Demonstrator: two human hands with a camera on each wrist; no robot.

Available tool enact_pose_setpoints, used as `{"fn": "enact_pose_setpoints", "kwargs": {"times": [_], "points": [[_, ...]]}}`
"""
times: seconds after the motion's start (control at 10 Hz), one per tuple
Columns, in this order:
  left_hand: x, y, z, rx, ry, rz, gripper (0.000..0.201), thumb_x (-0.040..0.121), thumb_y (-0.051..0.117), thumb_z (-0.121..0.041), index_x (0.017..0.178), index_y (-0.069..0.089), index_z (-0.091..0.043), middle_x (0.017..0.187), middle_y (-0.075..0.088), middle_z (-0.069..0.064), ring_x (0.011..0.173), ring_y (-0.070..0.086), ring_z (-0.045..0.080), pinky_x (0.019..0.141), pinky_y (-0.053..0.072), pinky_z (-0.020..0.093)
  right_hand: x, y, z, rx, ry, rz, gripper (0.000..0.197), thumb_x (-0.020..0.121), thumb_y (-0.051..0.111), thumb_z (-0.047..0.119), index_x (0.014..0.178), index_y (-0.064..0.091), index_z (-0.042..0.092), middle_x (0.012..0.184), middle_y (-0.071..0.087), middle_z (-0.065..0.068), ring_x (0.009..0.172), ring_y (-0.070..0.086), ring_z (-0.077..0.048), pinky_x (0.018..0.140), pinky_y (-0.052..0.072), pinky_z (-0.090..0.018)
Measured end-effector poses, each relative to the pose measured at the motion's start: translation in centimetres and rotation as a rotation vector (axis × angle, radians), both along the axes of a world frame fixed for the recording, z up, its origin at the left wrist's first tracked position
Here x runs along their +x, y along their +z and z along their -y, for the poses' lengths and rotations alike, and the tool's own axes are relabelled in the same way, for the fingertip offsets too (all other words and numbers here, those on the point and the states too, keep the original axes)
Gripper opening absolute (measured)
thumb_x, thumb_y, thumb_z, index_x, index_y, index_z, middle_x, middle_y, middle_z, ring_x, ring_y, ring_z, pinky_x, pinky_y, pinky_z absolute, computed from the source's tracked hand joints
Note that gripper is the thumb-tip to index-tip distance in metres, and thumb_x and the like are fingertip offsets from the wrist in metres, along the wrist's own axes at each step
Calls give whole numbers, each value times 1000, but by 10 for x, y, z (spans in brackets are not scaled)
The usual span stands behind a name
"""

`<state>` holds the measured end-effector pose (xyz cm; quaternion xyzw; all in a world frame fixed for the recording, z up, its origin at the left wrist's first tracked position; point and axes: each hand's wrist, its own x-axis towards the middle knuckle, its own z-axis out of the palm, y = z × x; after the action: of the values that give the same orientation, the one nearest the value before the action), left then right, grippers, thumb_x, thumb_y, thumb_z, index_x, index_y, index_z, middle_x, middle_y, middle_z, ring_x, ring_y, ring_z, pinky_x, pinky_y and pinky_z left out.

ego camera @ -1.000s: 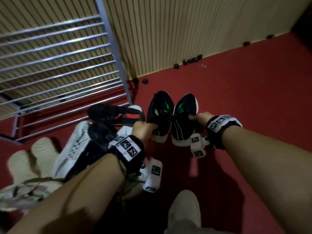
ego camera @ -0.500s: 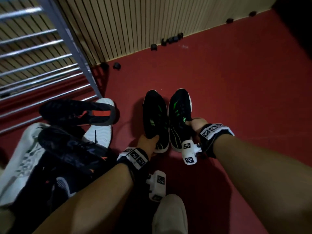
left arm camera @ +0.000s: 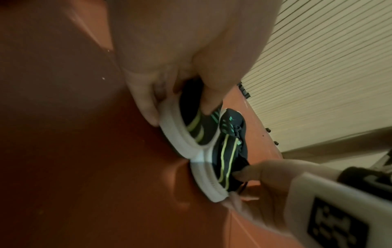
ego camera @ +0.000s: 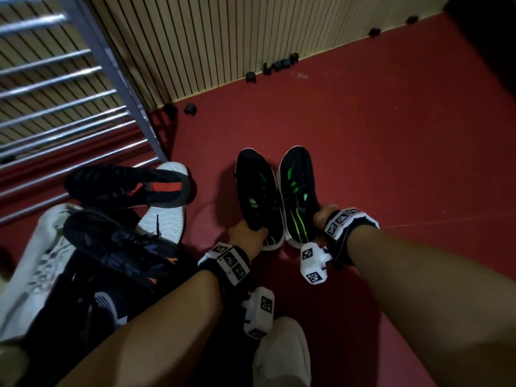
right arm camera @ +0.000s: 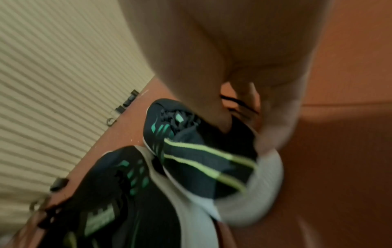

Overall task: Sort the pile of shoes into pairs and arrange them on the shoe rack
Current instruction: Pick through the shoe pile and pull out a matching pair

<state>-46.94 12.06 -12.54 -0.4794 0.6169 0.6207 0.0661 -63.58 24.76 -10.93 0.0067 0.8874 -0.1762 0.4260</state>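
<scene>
Red floor meets slatted wall; metal rack stands left.

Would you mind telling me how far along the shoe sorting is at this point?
One pair is matched: the two black-and-green sneakers sit side by side on the red floor. The left hand grips the heel of the left sneaker, the right hand that of the right sneaker. Neither is on the shoe rack yet, and the pile of shoes beside it remains unsorted.

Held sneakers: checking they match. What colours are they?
Black sneakers with green stripes and white soles; clearest in the right wrist view.
</scene>
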Motion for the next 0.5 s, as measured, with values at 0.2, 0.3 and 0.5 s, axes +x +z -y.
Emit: {"fn": "enact_pose_setpoints", "kwargs": {"times": [0.2,0.3,0.5], "points": [[-8,12,-10,178,-13,-13,39,82,69,-13,117,54,-18,94,63,-1,74,55,13,65,45,30,-16,12,-4,-108,-274,-187,35,90,54,4,124,60,5,125,61,-17,114,59,-32,86,49,-31],[-13,17,-18,260,-54,-20,44,84,64,-6,125,50,-15,95,58,-3,77,49,8,65,39,27,-16,24,2,-125,-322,-272,35,88,51,5,120,63,8,113,67,-18,102,63,-34,90,52,-37],[-19,20,-18,331,-66,0,37,86,57,-3,119,54,-19,117,56,2,109,47,18,86,38,36,-13,23,9,-133,-308,-292,38,86,52,8,122,61,12,112,66,-16,99,63,-34,84,52,-35]]}}
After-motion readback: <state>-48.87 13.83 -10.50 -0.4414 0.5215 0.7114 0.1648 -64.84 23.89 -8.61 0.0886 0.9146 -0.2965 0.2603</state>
